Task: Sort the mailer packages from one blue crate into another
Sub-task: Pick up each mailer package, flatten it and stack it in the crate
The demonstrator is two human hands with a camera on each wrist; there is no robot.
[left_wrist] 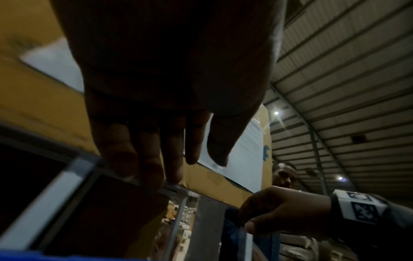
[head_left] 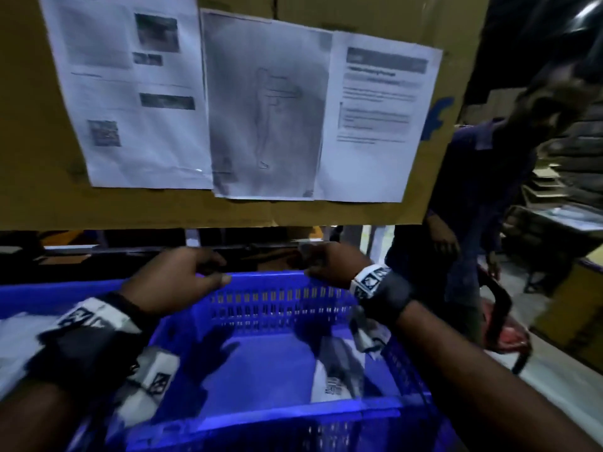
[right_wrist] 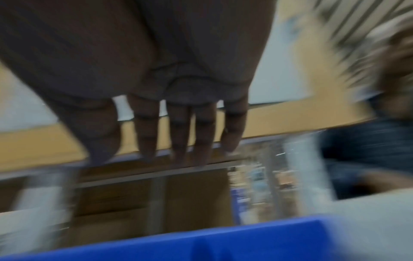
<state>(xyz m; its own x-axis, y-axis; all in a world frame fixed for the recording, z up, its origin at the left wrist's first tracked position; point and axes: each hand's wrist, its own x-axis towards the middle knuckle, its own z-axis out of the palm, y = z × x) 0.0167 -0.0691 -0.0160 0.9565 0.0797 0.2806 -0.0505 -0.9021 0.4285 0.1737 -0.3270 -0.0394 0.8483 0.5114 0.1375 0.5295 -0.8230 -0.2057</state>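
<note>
Biggest thing up top is the cardboard board [head_left: 228, 210] with three printed sheets [head_left: 264, 106] taped across it, too blurry to read. Off to the right a second person [head_left: 473, 203] in a dark shirt stands beside the workstation.

Below that is the blue crate [head_left: 280, 285], slotted plastic walls, sitting right in front of the wearer. Inside it, toward the right side, there's a mailer package [head_left: 332, 373], white and grey with a barcode label facing up. A second blue crate [head_left: 49, 295] sits just left of the first, with pale mailers [head_left: 16, 340] in it, though that corner is pretty smeared.

Left hand [head_left: 169, 282] is at the far rim of the near crate, thumb lying along the rim edge. Its wrist view shows the fingers [left_wrist: 147, 159] fairly straight and close together, not wrapped around anything.

Right hand [head_left: 326, 265] is at the same far rim, further right. From the head view it looks curled at the edge, but its own wrist view is badly motion-blurred and shows straight, slightly spread fingers [right_wrist: 181, 134], so honestly can't tell whether it's gripping the rim.
</note>
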